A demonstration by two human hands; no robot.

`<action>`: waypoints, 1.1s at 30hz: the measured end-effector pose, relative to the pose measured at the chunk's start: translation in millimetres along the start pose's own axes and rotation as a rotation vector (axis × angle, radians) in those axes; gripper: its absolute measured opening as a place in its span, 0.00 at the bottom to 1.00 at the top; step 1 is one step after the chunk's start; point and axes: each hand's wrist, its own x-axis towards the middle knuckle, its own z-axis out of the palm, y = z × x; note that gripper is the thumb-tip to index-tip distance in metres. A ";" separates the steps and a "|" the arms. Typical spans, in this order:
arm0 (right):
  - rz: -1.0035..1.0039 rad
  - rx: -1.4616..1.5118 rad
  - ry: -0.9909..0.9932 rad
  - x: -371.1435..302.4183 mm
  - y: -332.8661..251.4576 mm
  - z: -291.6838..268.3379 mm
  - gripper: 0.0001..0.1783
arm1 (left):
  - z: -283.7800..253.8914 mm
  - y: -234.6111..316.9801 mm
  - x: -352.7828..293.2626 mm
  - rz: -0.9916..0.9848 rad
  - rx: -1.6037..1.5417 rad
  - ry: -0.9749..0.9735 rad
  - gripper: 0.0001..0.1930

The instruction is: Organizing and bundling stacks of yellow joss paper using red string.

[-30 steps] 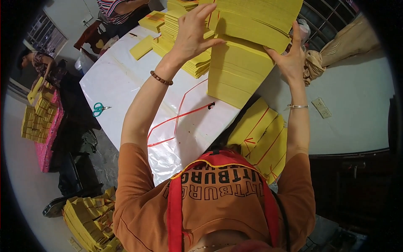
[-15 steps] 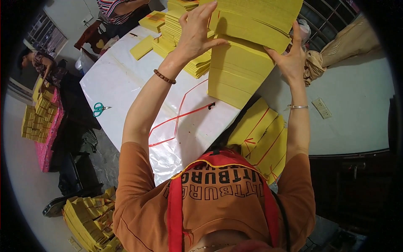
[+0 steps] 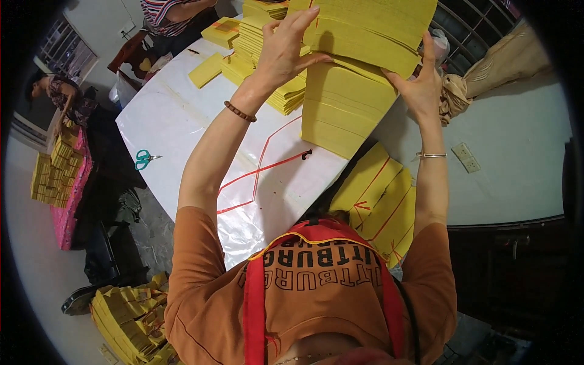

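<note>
Both my hands are at the far end of the table, on a thick upper stack of yellow paper [image 3: 371, 27]. My left hand [image 3: 287, 50] grips its left side, thumb stretched along the near edge and fingers raised. At the right corner my right hand [image 3: 421, 82] pinches the stack, its thumb under the near edge and its fingers along the side. Beneath lies another yellow paper stack [image 3: 347, 109], its near part showing flat on the table. Folded yellow paper bundles [image 3: 252, 39] are piled just beyond my left hand.
Teal-handled scissors [image 3: 143, 159] and red strings [image 3: 261, 170] lie on the white-covered table [image 3: 176, 121]. Tied yellow bundles [image 3: 377, 201] stand by the table's right edge. More bundles [image 3: 131, 316] fill the lower left. Two other people [image 3: 67, 100] are at the left and the far side.
My left hand has shifted very slightly right and nearer, and the upper paper stack a touch to the left. My grip looks the same.
</note>
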 end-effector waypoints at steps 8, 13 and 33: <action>-0.006 -0.003 0.019 -0.4 0.0 1.7 0.55 | -5.9 8.9 12.9 -0.138 -0.423 -0.027 0.53; -0.008 -0.018 0.015 0.2 -0.8 2.5 0.55 | -7.0 5.9 9.8 -0.328 -0.512 -0.151 0.53; 0.009 0.022 0.012 0.7 0.8 1.5 0.56 | -0.9 -2.6 -1.2 0.166 0.137 -0.062 0.41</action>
